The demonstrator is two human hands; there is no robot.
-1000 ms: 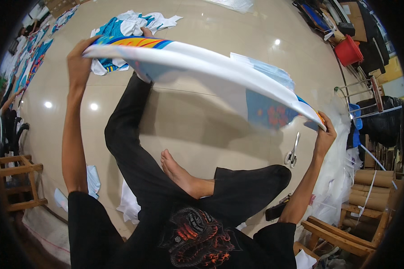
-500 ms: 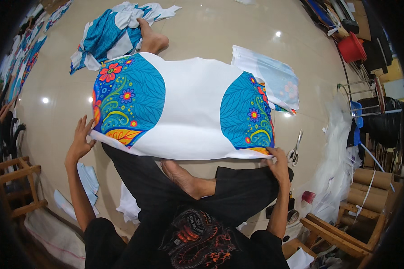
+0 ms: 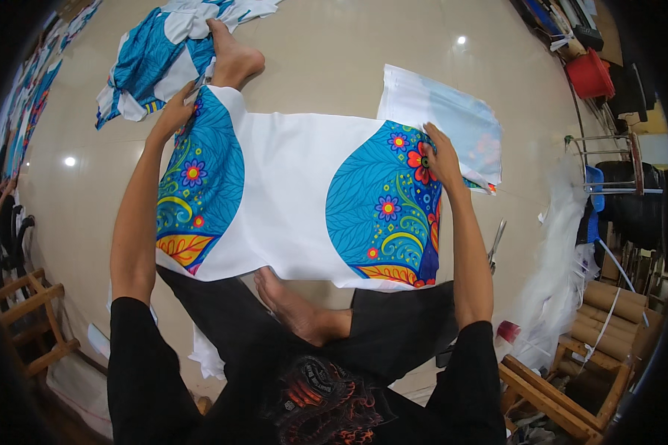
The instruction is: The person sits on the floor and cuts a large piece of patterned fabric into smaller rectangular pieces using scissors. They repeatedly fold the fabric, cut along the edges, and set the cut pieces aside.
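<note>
A printed fabric panel (image 3: 286,200), white in the middle with teal leaf-patterned and flowered sides, lies spread in front of my crossed legs. Its near edge drapes over my lap and its side edges curl a little. At the far left corner my left hand (image 3: 174,117) pinches the cloth between thumb and fingers. My right hand (image 3: 441,157) grips the right edge near the far corner, beside a red flower. A folded stack of pale printed fabric (image 3: 438,111) sits just beyond that hand. Scissors (image 3: 497,243) lie on the floor, partly hidden by my right forearm.
A crumpled heap of teal and white cloth (image 3: 152,55) lies far left by my bare foot (image 3: 236,59). Wooden frames stand at left (image 3: 33,311) and right (image 3: 557,393). Clear plastic sheeting (image 3: 545,259), brown rolls (image 3: 608,319) and a red bucket (image 3: 590,74) line the right.
Both hands have moved from the panel's near corners to its far part and hold it there. The panel has shifted slightly left and nearer, with its left side now folding down.
</note>
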